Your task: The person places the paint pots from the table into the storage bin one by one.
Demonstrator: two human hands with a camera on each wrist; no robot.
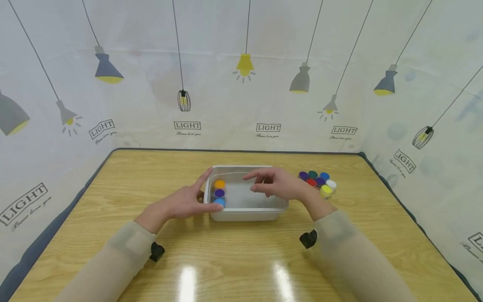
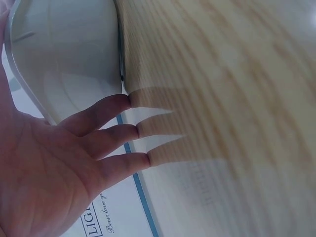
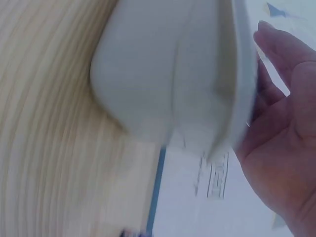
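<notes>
A white plastic basin (image 1: pixel 243 215) stands on the table. Along its left inner wall sits a row of small round pots: an orange-topped pot (image 1: pixel 219 184), a purple-topped pot (image 1: pixel 219 193) and a light blue-topped pot (image 1: pixel 219 202). My left hand (image 1: pixel 185 202) rests against the basin's left end, thumb by the near corner beside the light blue pot and index finger at the far corner. In the left wrist view its other fingers (image 2: pixel 106 131) stretch down towards the tabletop. My right hand (image 1: pixel 279 183) hovers over the basin's right part, holding nothing, fingers loosely bent.
Right of the basin, a cluster of several pots includes a red-topped pot (image 1: pixel 311 183), a white-topped pot (image 1: pixel 331 184) and a yellow-topped pot (image 1: pixel 326 191). The wooden table (image 1: pixel 241 256) meets a lamp-patterned backdrop (image 1: pixel 222 138) at the far edge.
</notes>
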